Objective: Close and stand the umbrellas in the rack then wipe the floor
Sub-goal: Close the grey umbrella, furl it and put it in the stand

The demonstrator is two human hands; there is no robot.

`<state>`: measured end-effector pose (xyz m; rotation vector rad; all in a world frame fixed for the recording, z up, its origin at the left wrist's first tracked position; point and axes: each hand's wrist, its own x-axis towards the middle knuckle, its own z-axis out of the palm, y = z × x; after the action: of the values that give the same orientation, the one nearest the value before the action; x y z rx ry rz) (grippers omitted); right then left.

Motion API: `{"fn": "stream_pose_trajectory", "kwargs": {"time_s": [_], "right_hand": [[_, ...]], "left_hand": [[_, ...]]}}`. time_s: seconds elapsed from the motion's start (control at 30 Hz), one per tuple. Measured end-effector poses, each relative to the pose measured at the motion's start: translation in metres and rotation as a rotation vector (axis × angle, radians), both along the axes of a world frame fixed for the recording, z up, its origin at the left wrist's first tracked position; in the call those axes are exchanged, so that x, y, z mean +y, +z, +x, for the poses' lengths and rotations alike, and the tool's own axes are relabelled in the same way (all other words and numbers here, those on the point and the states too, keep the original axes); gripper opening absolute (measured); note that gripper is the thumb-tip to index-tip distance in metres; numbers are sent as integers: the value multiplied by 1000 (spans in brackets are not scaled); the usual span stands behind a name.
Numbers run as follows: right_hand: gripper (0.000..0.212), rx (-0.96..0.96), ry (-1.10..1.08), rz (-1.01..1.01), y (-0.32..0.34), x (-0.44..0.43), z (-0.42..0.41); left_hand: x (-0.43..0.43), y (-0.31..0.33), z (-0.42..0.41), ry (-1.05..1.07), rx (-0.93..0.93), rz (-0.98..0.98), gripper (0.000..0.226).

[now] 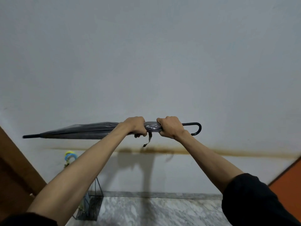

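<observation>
Out in front of the pale wall, a dark umbrella (78,130) lies level, tip pointing left, crook handle to the right. Left hand (136,126) is closed around the gathered canopy; right hand (170,127) is clenched on the folds just beside it, towards the handle. A loose strap (149,138) hangs between them. To do this well, twist the folds tight, wrap that strap round snugly, then fasten it. Low at the left stands the wire rack (97,188), near the marble floor (154,211).

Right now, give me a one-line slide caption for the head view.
Both hands, left hand and right hand, hold a closed dark umbrella horizontally above the wire rack.
</observation>
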<state>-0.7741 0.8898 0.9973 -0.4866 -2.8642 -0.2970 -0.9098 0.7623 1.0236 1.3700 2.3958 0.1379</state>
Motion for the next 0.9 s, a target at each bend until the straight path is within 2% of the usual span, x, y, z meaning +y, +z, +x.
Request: {"fn": "stream_pose_trajectory", "kwargs": {"time_s": [0.13, 0.2, 0.27, 0.33, 0.37, 0.43, 0.5, 0.57, 0.63, 0.7, 0.8, 0.9], "right_hand": [[12, -21, -73, -162, 3, 4, -8], [15, 1, -134, -218, 4, 8, -10], [15, 55, -179, -229, 0, 12, -12], [13, 96, -206, -229, -5, 15, -13], [10, 106, -217, -241, -8, 15, -15], [8, 134, -230, -278, -11, 12, -18], [9, 157, -235, -321, -10, 8, -23], [4, 183, -230, -373, -6, 3, -28], [4, 195, -223, -416, -1, 0, -31], [6, 204, -215, -435, 3, 1, -33], [8, 189, -210, -480, 8, 10, -31], [13, 120, -215, -581, 15, 25, -26]], "left_hand": [[0, 3, 0, -53, 372, 186, 31], [3, 0, -6, -73, 477, 284, 42], [1, -6, -7, -76, 397, 362, 70], [-5, -10, 2, 2, 160, 659, 89], [-7, -14, 10, 84, 67, 869, 90], [-8, -24, 31, 344, -5, 1226, 83], [-1, -35, 47, 666, -152, 1375, 84], [6, -42, 54, 831, -494, 1273, 89], [13, -43, 50, 767, -821, 1115, 67], [14, -42, 42, 683, -871, 1065, 46], [8, -39, 35, 675, -890, 1036, 46], [3, -36, 32, 640, -833, 1029, 42]]}}
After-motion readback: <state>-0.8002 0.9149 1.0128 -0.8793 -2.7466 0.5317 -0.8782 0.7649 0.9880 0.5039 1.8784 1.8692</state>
